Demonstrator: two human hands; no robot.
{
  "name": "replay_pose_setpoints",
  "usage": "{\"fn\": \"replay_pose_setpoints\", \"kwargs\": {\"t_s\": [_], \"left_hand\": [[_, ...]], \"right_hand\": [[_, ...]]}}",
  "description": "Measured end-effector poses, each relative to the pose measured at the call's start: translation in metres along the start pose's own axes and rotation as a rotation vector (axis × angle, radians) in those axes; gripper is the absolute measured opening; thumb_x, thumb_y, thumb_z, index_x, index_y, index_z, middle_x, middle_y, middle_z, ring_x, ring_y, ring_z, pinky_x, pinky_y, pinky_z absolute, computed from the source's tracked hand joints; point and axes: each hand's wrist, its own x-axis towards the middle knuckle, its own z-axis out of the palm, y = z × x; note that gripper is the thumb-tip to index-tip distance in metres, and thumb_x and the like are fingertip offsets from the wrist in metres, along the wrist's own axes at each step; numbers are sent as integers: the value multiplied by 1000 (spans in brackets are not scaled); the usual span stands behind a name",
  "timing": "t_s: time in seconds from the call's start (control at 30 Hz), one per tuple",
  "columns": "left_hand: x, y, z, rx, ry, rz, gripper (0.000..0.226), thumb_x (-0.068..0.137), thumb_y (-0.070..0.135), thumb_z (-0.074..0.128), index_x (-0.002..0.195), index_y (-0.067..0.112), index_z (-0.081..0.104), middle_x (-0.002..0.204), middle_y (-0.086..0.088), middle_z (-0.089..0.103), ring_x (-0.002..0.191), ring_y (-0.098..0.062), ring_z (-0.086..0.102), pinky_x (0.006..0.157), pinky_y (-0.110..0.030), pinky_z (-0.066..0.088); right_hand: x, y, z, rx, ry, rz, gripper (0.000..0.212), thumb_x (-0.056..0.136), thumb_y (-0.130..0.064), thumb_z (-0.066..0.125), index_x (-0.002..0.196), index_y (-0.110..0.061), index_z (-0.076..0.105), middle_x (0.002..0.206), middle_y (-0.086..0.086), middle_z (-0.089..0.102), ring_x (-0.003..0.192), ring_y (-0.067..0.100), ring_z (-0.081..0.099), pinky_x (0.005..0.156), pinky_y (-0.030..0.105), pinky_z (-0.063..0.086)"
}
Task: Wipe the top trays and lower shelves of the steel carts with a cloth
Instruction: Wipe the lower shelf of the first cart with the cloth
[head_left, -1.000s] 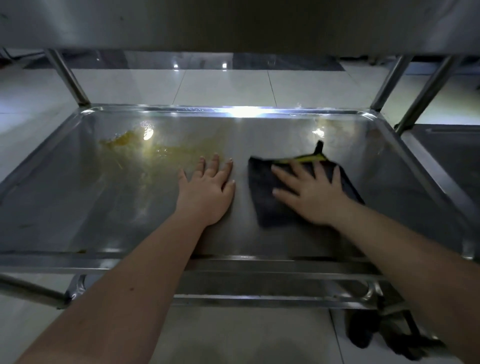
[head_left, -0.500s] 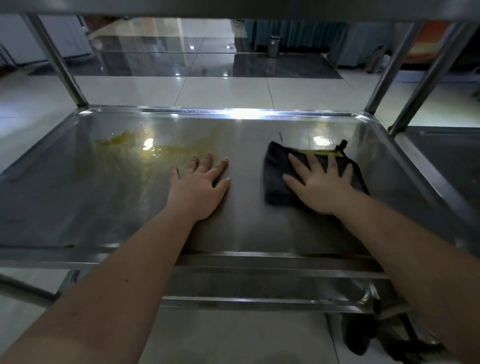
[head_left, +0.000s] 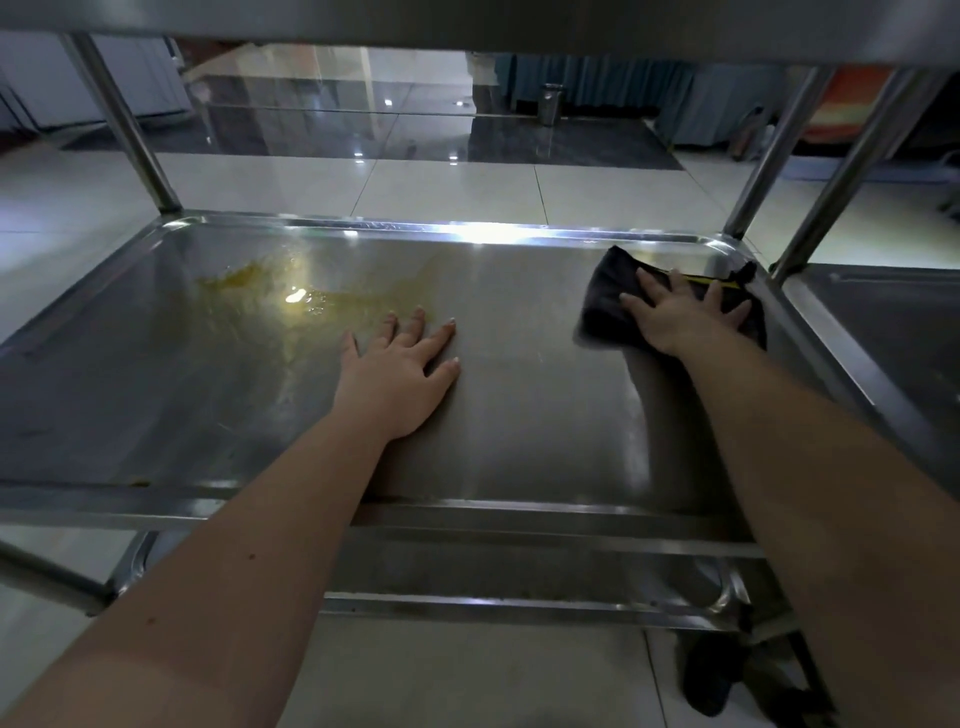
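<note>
A steel cart's lower shelf (head_left: 519, 441) fills the view, under the edge of the cart's upper tray (head_left: 467, 26). My right hand (head_left: 675, 317) presses flat, fingers spread, on a dark cloth (head_left: 608, 306) with a yellow edge at the shelf's far right corner. My left hand (head_left: 405, 374) rests flat on the bare steel near the middle, fingers straight. A yellow, wet stain (head_left: 291, 301) spreads over the far left part of the shelf, just beyond my left fingertips.
Upright steel posts stand at the far left (head_left: 124, 124) and far right (head_left: 774, 150) corners. A second cart's shelf (head_left: 883, 332) adjoins on the right. A lower shelf rail (head_left: 467, 603) and a dark caster (head_left: 711, 675) show below. Glossy tiled floor lies beyond.
My right hand has slid the cloth away and to the right, from the shelf's middle into the far right corner. My left hand stays flat in place.
</note>
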Motion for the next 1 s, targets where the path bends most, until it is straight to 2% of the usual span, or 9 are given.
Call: {"fn": "replay_pose_setpoints", "kwargs": {"t_s": [0.13,0.27,0.4,0.47,0.57,0.67,0.8,0.9,1.0], "left_hand": [[0,-1,-1,-18,2,-7,56,96,63,19,150,52,8,163,11,3,150,-19,2,116,-57,-3],[-2,1,-3,-21,-3,-7,55,97,62,20,150,52,11,163,10,4,150,-19,2,115,-57,-3],[-5,4,-5,-14,-16,-11,56,97,62,18,151,50,10,164,9,3,150,-21,1,115,-59,-4],[-5,6,-5,19,-27,-3,57,97,62,16,152,48,6,164,8,0,150,-23,0,114,-60,-2],[-4,5,-4,18,-54,1,58,97,62,14,152,47,3,164,7,-2,150,-25,-1,113,-62,-3],[0,0,-4,-2,-79,7,56,98,60,15,152,47,4,164,8,-3,150,-24,-2,113,-62,-5],[5,-8,-12,-156,-141,-1,48,103,42,21,151,47,17,164,8,3,150,-21,-2,113,-58,-9],[8,-13,-35,-353,-140,-40,47,104,35,30,151,37,28,162,6,15,150,-18,1,116,-48,-5],[-8,18,-43,-138,-18,172,54,101,31,39,153,29,26,161,1,20,150,-21,7,118,-46,5]], "right_hand": [[6,-6,2,1,5,20,67,86,-78,12,149,-55,3,164,-9,-3,147,38,-11,109,70,-9],[-35,21,12,-16,0,-43,67,86,-80,10,147,-56,0,163,-11,-5,148,36,-10,110,67,-8],[-103,58,31,-78,-71,-37,64,80,-83,4,136,-65,-20,160,-16,-18,147,35,-16,111,63,-10],[-135,64,36,-84,-75,-25,63,78,-83,2,134,-66,-22,159,-17,-20,146,35,-17,112,64,-9],[-170,29,43,-59,-31,-6,65,85,-79,6,142,-59,-15,161,-12,-19,145,40,-17,110,67,-9],[-196,-54,57,-50,17,-115,67,89,-75,9,149,-50,-9,162,-5,-16,144,45,-18,107,70,-14],[-219,-137,68,-51,-34,-221,69,90,-73,5,150,-44,-11,162,-1,-20,140,49,-26,101,72,-19],[-211,-127,58,-4,-186,-287,69,88,-77,8,148,-49,-14,159,-7,-26,139,43,-32,104,68,-22],[-190,-88,34,123,-179,-221,64,92,-73,13,149,-52,-5,159,-17,-19,142,34,-30,110,61,-17]]}}
